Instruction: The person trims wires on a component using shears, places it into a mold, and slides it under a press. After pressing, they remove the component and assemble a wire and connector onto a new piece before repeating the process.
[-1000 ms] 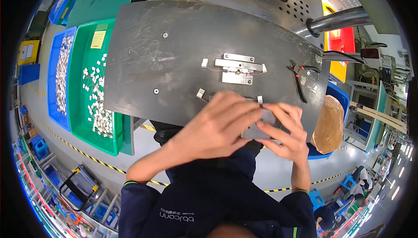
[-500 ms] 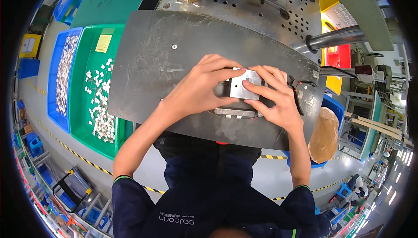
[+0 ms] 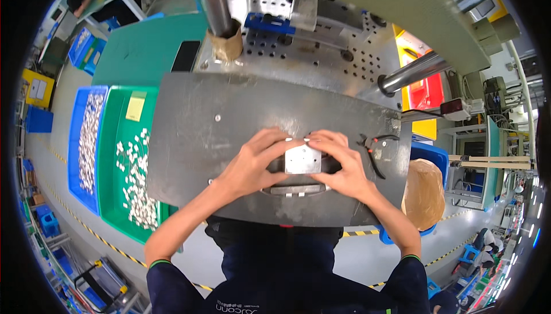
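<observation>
Metal block, gripped at its two sides by my left hand and right hand, over the dark board; pliers lie to the right; beyond, a perforated metal plate.

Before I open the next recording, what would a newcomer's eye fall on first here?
First, probably the bright metal block, held between the left hand and right hand over the dark work plate. Next, the green bin of small white connectors at the left, then the pliers lying right of the hands.
</observation>
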Demonstrator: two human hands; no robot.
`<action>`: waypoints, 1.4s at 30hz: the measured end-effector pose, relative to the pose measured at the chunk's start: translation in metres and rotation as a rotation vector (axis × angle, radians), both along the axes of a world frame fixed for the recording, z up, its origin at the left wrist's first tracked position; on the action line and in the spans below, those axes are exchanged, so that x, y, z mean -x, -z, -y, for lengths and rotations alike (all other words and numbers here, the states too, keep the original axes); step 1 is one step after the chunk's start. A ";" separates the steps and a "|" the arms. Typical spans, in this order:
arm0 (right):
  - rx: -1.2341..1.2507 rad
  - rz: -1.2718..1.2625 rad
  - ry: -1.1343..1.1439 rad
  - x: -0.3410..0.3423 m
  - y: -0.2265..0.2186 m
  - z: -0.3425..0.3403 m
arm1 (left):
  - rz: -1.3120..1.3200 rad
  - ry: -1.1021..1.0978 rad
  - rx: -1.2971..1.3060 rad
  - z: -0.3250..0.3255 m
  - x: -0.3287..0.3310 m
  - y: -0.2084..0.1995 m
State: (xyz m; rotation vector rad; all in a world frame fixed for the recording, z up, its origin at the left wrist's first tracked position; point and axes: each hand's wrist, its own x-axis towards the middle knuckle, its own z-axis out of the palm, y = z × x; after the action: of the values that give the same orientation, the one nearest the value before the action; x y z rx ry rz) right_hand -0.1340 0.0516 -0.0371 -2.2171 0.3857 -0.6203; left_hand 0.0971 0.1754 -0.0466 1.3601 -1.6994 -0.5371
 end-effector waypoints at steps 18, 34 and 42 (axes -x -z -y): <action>-0.168 0.016 0.350 -0.087 -0.076 0.217 | 0.193 0.008 0.120 0.263 -0.095 -0.078; 0.157 -0.035 0.649 -0.109 -0.076 0.178 | 0.041 0.195 -0.202 0.106 -0.055 -0.006; 0.415 0.178 0.517 -0.117 -0.042 0.235 | 0.041 0.209 -0.189 0.113 -0.051 -0.003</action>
State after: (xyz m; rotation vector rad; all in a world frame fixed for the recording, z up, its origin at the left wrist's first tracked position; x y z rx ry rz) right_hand -0.0166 -0.1833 0.0052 -2.4293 0.8090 -1.2591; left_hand 0.1480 0.0627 -0.0440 1.3395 -1.8743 -0.8113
